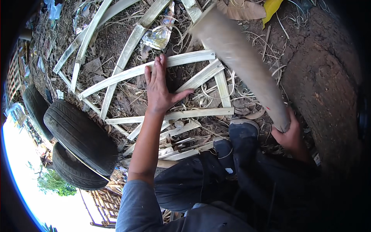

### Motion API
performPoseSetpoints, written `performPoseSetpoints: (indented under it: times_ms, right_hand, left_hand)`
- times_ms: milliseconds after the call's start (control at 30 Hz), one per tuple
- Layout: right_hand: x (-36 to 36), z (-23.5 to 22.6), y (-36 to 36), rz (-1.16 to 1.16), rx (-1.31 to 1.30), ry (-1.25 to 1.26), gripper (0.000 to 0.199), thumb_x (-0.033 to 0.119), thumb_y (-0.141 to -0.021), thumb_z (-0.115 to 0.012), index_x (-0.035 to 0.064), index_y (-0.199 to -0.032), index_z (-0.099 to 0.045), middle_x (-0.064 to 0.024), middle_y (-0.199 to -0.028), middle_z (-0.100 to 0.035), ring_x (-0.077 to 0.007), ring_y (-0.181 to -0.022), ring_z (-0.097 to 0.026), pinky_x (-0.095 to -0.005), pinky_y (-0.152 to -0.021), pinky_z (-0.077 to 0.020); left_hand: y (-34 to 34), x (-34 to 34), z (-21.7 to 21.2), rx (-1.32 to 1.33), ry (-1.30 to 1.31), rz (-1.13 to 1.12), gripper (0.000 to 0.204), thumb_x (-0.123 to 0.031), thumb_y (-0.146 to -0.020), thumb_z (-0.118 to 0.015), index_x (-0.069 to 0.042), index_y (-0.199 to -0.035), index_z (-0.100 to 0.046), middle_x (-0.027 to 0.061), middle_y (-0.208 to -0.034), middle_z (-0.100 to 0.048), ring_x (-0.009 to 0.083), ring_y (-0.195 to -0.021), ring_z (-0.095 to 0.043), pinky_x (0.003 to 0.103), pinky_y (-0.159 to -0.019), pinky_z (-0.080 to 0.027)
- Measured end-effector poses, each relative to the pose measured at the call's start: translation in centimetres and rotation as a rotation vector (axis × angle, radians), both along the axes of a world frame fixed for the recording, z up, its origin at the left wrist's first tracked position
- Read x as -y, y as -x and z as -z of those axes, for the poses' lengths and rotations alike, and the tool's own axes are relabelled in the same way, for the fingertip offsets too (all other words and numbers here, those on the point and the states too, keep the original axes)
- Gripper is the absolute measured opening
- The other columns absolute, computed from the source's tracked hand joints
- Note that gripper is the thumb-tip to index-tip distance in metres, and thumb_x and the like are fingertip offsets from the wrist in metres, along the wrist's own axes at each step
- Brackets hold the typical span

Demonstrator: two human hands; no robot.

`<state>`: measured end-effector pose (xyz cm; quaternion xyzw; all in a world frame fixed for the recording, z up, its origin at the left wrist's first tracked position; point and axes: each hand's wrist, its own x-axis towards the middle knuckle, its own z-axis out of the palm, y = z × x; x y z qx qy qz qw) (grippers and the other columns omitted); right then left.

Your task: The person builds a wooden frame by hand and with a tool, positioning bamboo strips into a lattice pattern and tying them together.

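Note:
My right hand (pixel 288 133) is wrapped round the narrow end of a thick wooden club (pixel 241 58), smooth and pale brown. The club slants up and to the left, its wide end blurred at the top. My left hand (pixel 159 87) is open, fingers spread, the fingertips over a flat pale bamboo strip (pixel 185 58) and the thumb pointing right. A small dark nail seems to show at that strip's right end. Just below it, a shorter bamboo strip (pixel 203 75) meets an upright strip (pixel 222 87). Another strip (pixel 193 113) crosses below my left hand.
Dry leaves and curled shavings cover the soil. A large log or mound (pixel 322 89) rises at the right, beside my right hand. Black tyres (pixel 79 135) lie at the left. More bamboo strips (pixel 129 48) reach toward the top. My shoe (pixel 244 131) stands near the lower strips.

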<state>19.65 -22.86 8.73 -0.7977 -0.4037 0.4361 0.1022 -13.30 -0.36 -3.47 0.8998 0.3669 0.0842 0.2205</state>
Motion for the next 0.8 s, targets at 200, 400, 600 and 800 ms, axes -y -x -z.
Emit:
performPoseSetpoints:
  times_ms: [200, 400, 600, 800]
  right_hand:
    - [1.3, -0.6, 0.2, 0.061, -0.094, -0.121, 0.042, 0.015, -0.063, -0.072, 0.0019, -0.099, -0.055, -0.0212, -0.081, -0.063, -0.0411, -0.078, -0.065, -0.0448, -0.068, -0.0513]
    - [1.0, -0.8, 0.2, 0.131, -0.126, -0.168, 0.045, 0.017, -0.062, -0.072, 0.002, -0.102, -0.057, -0.0194, -0.083, -0.062, -0.0369, -0.082, -0.067, -0.0414, -0.073, -0.0518]
    - [1.4, -0.9, -0.3, 0.161, -0.182, -0.055, 0.049, 0.018, -0.062, -0.073, 0.0012, -0.105, -0.057, -0.0189, -0.085, -0.064, -0.0362, -0.079, -0.066, -0.0424, -0.072, -0.0516]
    - [1.6, -0.9, -0.3, -0.06, -0.104, -0.268, 0.047, 0.019, -0.06, -0.074, 0.0008, -0.1, -0.057, -0.0201, -0.082, -0.064, -0.0392, -0.076, -0.066, -0.0444, -0.067, -0.0518]
  left_hand:
    - [-0.7, -0.2, -0.2, -0.033, 0.006, 0.004, 0.139, -0.068, -0.062, -0.077, 0.001, -0.152, 0.003, 0.0231, -0.154, -0.031, 0.0353, -0.143, -0.03, 0.057, -0.116, -0.009]
    - [0.0, -0.1, -0.2, -0.049, -0.045, 0.002, 0.137, -0.068, -0.061, -0.077, 0.006, -0.15, -0.004, 0.0225, -0.153, -0.032, 0.0357, -0.14, -0.036, 0.058, -0.113, -0.02]
    - [-0.2, 0.0, 0.0, -0.024, -0.007, 0.0, 0.139, -0.068, -0.062, -0.077, 0.004, -0.151, 0.002, 0.0235, -0.154, -0.031, 0.0354, -0.142, -0.032, 0.058, -0.114, -0.015]
    - [0.9, -0.2, 1.6, -0.067, -0.038, 0.012, 0.135, -0.066, -0.062, -0.078, 0.008, -0.149, -0.006, 0.0234, -0.154, -0.031, 0.0355, -0.142, -0.032, 0.056, -0.115, -0.018]
